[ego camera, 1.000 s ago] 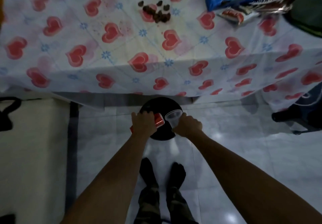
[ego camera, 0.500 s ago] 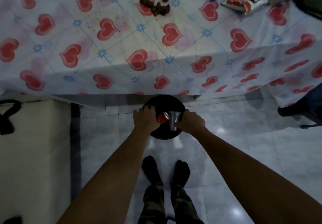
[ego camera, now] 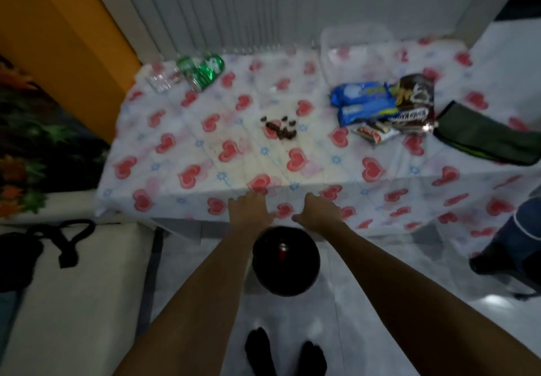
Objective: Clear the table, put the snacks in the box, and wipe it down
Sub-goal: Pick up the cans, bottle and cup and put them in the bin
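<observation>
Heart-print table [ego camera: 205, 153] fills the view, everything placed off it. Under its near edge sits the black bin [ego camera: 285, 261], a red can [ego camera: 283, 254] upright inside. At the table's far right, the clear plastic box [ego camera: 351, 45]; just nearer, the blue biscuit packs [ego camera: 363, 103] against a brown snack bag [ego camera: 415, 97]. Far left corner: green cans [ego camera: 202, 69] lying beside a clear cup [ego camera: 159, 81]. Dark crumbs [ego camera: 279, 127] mid-table. Left hand [ego camera: 248, 211] and right hand [ego camera: 320, 213] both spread and empty at the near edge
</observation>
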The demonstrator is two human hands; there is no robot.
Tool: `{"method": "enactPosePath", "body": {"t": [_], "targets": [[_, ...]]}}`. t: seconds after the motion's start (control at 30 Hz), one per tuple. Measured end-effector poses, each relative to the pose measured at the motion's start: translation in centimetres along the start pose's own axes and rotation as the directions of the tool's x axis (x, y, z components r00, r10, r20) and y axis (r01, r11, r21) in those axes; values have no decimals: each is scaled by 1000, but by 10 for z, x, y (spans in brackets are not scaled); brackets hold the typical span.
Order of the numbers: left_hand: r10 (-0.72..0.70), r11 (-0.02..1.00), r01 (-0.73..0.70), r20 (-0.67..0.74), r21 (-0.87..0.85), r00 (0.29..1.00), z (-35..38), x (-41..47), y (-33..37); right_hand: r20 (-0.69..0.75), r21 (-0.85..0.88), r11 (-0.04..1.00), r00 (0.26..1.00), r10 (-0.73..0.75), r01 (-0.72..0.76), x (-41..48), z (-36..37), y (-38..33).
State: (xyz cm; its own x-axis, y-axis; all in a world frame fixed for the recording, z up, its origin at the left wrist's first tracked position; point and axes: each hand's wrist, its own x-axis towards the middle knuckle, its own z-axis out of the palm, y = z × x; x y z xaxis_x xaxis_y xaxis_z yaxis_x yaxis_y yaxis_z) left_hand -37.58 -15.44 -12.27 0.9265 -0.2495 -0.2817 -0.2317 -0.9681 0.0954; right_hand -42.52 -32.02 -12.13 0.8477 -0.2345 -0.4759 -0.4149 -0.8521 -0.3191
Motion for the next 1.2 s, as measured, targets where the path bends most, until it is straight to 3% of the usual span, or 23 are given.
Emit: {"method": "enactPosePath", "body": {"t": [0.07,0.33,0.53,0.7,1.2], "targets": [[-19,1000,18,31,24,999,-37,-3,0,-45,-25,999,998,-38,37,-8,-36,-20],[-62,995,72,-143,64,988,-192,-8,-19,-236,-130,976,951,-202,175,-35,-166,-107],[-99,991,118,-265,60,959,-258,4,-43,-321,-180,950,897,-304,257,-36,-224,-169],[-134,988,152,-287,40,948,-274,44,-68,-339,-206,933,872,-352,296,-3,-234,-207],[-85,995,93,-171,42,982,-263,284,-198,-201,-170,962,948,-247,215,229,-201,-322]]}}
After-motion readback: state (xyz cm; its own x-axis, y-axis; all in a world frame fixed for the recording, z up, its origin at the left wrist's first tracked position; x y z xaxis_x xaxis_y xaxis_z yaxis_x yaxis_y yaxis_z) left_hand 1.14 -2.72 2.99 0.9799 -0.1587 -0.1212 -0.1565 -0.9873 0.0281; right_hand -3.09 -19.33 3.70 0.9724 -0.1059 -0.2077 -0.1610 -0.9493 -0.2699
